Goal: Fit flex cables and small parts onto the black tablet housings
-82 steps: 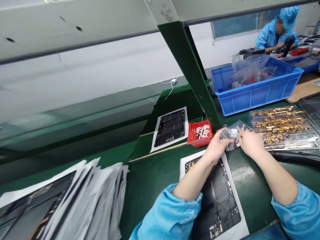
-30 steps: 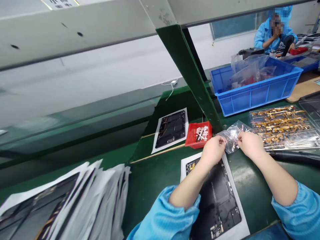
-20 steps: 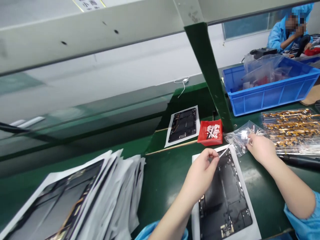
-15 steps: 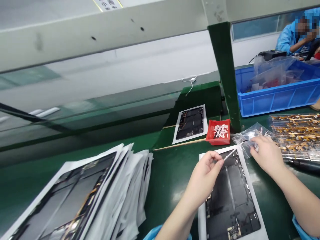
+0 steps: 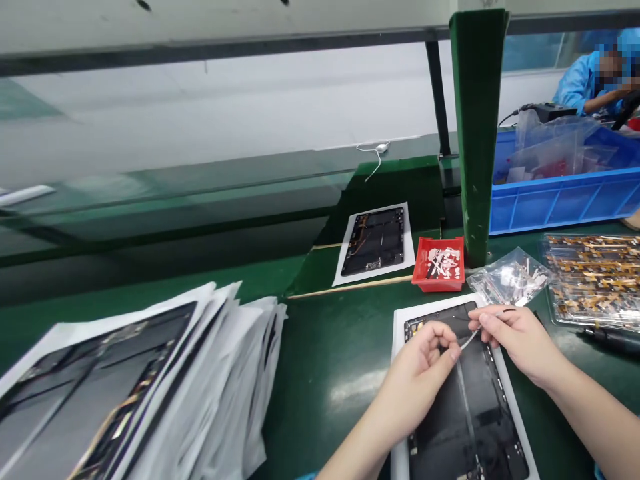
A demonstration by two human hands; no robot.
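Observation:
My left hand (image 5: 423, 377) pinches one end of a thin white strip (image 5: 470, 339) between thumb and fingers. The strip's other end meets the fingertips of my right hand (image 5: 523, 343), which are closed on it. A slim dark piece also shows at the right fingers; its kind is unclear. Both hands hover over the upper part of an open black tablet housing (image 5: 445, 420), which lies on a white foam sheet (image 5: 399, 460). Just beyond the hands, a clear plastic bag (image 5: 505, 280) with small white strips lies beside a red tray (image 5: 439, 285) of white and dark pieces.
At left leans a stack of tablet housings (image 5: 110, 373) interleaved with white sheets. Another housing (image 5: 377, 240) lies behind the red tray. A green post (image 5: 477, 147), a blue bin (image 5: 565, 203) and clear trays of flex cables (image 5: 595, 280) stand right. A co-worker (image 5: 575, 83) sits beyond.
My right hand has moved from the plastic bag leftward to the strip's free end. The left hand and strip have lowered slightly over the housing. The camera view has shifted.

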